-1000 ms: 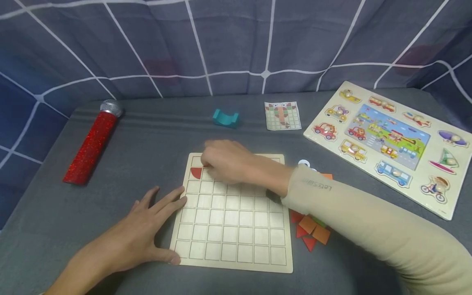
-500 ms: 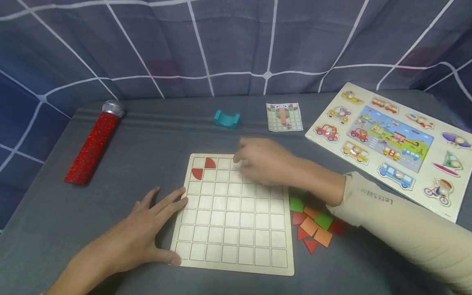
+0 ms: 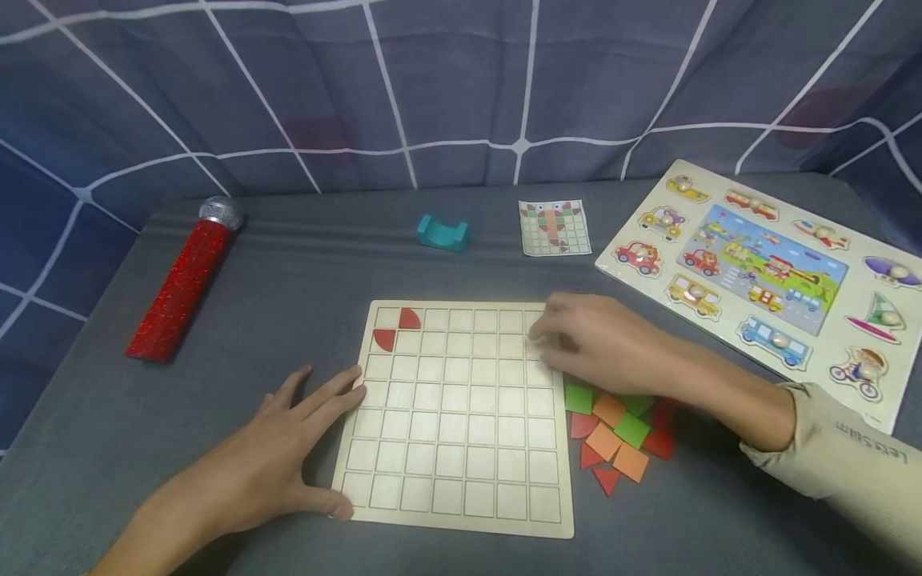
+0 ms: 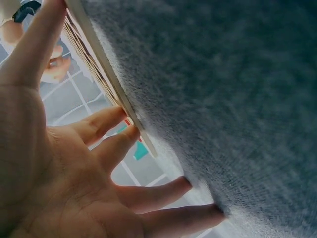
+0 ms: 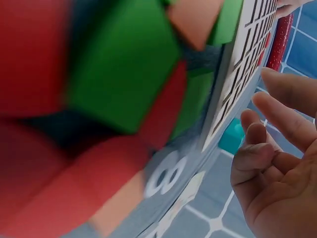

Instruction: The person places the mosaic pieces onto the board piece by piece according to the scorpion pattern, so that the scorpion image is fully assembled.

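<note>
A pale wooden grid board (image 3: pixel 450 416) lies flat on the table. Two red quarter-circle pieces, one upper (image 3: pixel 410 318) and one lower (image 3: pixel 385 340), sit in cells near its top left corner. My left hand (image 3: pixel 281 448) is spread along the board's left edge, thumb at the lower corner and two fingertips at the side. Over the board's upper right edge is my right hand (image 3: pixel 605 340), fingers loosely bent with nothing between them in the right wrist view. Below it lies a pile of red, orange and green pieces (image 3: pixel 632 430), partly hidden by that hand.
A small printed pattern card (image 3: pixel 555 228) lies behind the board, with a teal arched block (image 3: pixel 442 233) to its left. At far left rests a red glittery microphone (image 3: pixel 180 280). A wooden vehicle peg puzzle (image 3: pixel 763 288) occupies the right back. White rings (image 5: pixel 166 173) lie beside the pile.
My right hand has left a red quarter-circle in the top row's second cell and moved right across the board toward the pile. The left hand stays at the board's edge.
</note>
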A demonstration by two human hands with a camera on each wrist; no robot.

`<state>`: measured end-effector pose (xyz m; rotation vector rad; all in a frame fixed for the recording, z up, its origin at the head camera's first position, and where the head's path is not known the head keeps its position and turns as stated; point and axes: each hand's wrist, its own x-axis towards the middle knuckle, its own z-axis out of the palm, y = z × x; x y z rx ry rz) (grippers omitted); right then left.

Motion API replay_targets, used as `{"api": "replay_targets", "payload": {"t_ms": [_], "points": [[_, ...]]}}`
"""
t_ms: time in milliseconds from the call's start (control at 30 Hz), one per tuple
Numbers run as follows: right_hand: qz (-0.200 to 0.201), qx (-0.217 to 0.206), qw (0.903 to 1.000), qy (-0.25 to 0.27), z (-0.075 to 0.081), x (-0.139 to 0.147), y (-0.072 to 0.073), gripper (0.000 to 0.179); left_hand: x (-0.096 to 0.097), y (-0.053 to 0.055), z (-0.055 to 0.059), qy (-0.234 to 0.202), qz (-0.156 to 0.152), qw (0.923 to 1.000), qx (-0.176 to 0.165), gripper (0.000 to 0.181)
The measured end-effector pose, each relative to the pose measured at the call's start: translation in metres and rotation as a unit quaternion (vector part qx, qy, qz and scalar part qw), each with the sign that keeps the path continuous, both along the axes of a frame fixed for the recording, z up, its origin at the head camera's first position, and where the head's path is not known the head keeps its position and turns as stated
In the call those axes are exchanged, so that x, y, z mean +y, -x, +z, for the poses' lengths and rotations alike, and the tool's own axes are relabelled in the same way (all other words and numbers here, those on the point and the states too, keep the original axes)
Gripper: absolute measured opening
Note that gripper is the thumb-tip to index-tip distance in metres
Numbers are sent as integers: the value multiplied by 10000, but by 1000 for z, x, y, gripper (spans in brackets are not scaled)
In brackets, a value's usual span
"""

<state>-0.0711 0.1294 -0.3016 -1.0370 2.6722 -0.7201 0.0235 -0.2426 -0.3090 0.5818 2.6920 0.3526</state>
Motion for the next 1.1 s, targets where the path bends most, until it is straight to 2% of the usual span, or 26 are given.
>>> {"api": "replay_targets", "payload": {"t_ms": [133, 333, 500, 733, 1100], "points": [[-126, 0, 9998, -128, -1, 16, -8, 19, 0, 0, -1, 9, -14, 10000, 32, 115], [-128, 94, 9998, -129, -3, 36, -16, 26, 1, -1, 1, 8, 37, 9999, -127, 115], [-154, -26, 9996, -255, -5, 46, -20, 27, 1, -2, 2, 45, -9, 9999, -99, 114], [-244, -231, 9982, -493, -8, 50, -23, 30, 2, -2, 1, 42, -65, 10000, -41, 115], [-217, -120, 9980, -586, -10, 47, -24, 27, 2, -4, 0, 60, -81, 9999, 53, 117]]}}
